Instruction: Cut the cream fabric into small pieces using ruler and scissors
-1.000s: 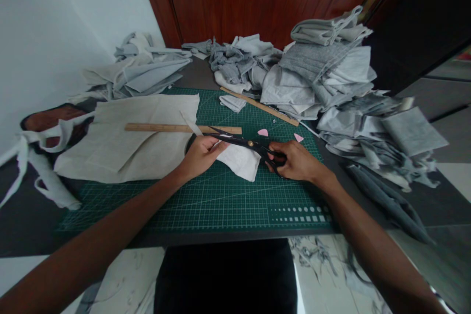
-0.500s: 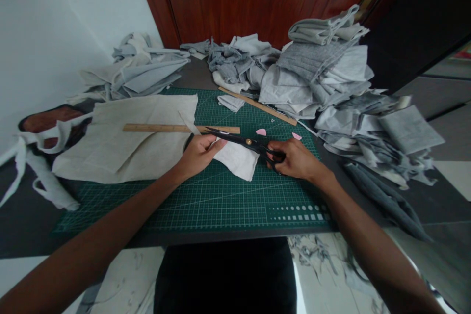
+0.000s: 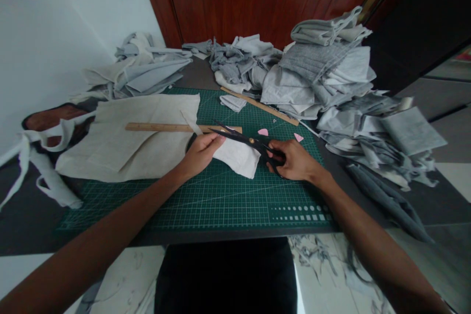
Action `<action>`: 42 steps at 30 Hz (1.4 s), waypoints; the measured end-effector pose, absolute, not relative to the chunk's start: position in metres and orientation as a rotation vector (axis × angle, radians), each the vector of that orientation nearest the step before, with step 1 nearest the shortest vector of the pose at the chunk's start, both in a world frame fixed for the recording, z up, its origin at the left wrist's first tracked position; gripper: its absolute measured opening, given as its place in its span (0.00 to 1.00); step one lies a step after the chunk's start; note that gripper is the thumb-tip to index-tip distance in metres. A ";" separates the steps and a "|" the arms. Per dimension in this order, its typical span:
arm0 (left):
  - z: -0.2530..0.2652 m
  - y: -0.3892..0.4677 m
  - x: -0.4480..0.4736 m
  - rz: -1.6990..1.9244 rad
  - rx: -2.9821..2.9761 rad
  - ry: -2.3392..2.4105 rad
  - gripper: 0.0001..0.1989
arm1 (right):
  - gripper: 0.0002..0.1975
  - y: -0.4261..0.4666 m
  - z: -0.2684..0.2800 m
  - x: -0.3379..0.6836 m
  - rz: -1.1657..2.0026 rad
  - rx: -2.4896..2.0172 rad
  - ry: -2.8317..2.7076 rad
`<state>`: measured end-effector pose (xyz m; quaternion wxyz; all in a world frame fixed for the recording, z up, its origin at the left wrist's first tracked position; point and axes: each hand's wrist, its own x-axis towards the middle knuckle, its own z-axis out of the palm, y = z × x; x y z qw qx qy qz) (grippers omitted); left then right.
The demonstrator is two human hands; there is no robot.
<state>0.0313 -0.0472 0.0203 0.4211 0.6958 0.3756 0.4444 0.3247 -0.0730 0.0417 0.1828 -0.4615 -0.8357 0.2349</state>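
Note:
My right hand (image 3: 292,159) is closed round the handles of black scissors (image 3: 251,141), whose blades point left and stand slightly apart. A small piece of white cloth (image 3: 239,157) hangs below the blades, its left end pinched between the thumb and fingers of my left hand (image 3: 201,153). The blade tips lie just above my left fingertips. Under the blades a wooden ruler (image 3: 158,127) runs across a large cream cloth (image 3: 121,142). Both hands are over a green cutting mat (image 3: 221,201).
Two pink chalk-like pieces (image 3: 263,132) and a second wooden ruler (image 3: 265,107) lie on the mat. A small folded cloth (image 3: 233,103) is near that ruler. Grey fabric stacks (image 3: 316,68) stand at the back right, more cloth (image 3: 140,71) at the back left. Scraps (image 3: 316,255) lie on the floor.
The scissor blades have parted a little from nearly closed. My hands keep their hold on the cloth and scissors, and the whole view has shifted slightly.

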 end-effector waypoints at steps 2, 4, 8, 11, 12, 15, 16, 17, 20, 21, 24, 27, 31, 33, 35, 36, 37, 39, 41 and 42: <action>0.019 -0.047 0.031 1.111 1.744 0.932 0.23 | 0.10 -0.073 0.042 0.324 0.656 -1.294 -2.365; 0.019 -0.046 0.031 1.104 1.773 0.939 0.22 | 0.10 -0.074 0.041 0.324 0.654 -1.288 -2.374; 0.021 -0.047 0.031 1.106 1.829 0.957 0.23 | 0.10 -0.074 0.040 0.324 0.668 -1.285 -2.388; 0.022 -0.048 0.031 1.113 1.852 0.959 0.23 | 0.10 -0.074 0.040 0.324 0.671 -1.280 -2.392; 0.022 -0.048 0.031 1.114 1.859 0.959 0.23 | 0.11 -0.074 0.040 0.324 0.673 -1.277 -2.393; 0.023 -0.048 0.031 1.108 1.873 0.967 0.23 | 0.11 -0.075 0.041 0.323 0.694 -1.263 -2.397; 0.023 -0.048 0.031 1.106 1.875 0.974 0.23 | 0.11 -0.075 0.041 0.322 0.703 -1.262 -2.396; 0.022 -0.048 0.031 1.102 1.876 0.979 0.23 | 0.11 -0.075 0.041 0.322 0.711 -1.262 -2.393; 0.022 -0.047 0.031 1.090 1.867 0.979 0.22 | 0.10 -0.075 0.041 0.321 0.727 -1.261 -2.382; 0.022 -0.048 0.031 1.087 1.860 0.975 0.22 | 0.10 -0.075 0.040 0.320 0.735 -1.259 -2.377; 0.021 -0.048 0.031 1.089 1.832 0.965 0.22 | 0.11 -0.075 0.040 0.320 0.766 -1.251 -2.363; 0.021 -0.048 0.031 1.094 1.819 0.947 0.23 | 0.10 -0.074 0.041 0.320 0.756 -1.250 -2.378; 0.022 -0.048 0.031 1.084 1.859 0.956 0.24 | 0.10 -0.074 0.042 0.322 0.708 -1.269 -2.412; 0.023 -0.048 0.031 1.078 1.862 0.957 0.25 | 0.11 -0.074 0.042 0.322 0.706 -1.267 -2.416; 0.022 -0.048 0.032 1.080 1.846 0.941 0.25 | 0.10 -0.074 0.043 0.322 0.713 -1.252 -2.412; 0.022 -0.048 0.032 1.082 1.836 0.933 0.25 | 0.10 -0.074 0.043 0.321 0.718 -1.246 -2.408; 0.022 -0.048 0.032 1.083 1.828 0.925 0.25 | 0.10 -0.074 0.043 0.321 0.723 -1.240 -2.404; 0.021 -0.048 0.032 1.089 1.814 0.915 0.24 | 0.10 -0.074 0.042 0.320 0.745 -1.231 -2.392; 0.019 -0.048 0.032 1.091 1.805 0.914 0.24 | 0.10 -0.074 0.042 0.320 0.771 -1.220 -2.375; 0.018 -0.048 0.032 1.093 1.802 0.914 0.24 | 0.10 -0.074 0.041 0.320 0.780 -1.215 -2.367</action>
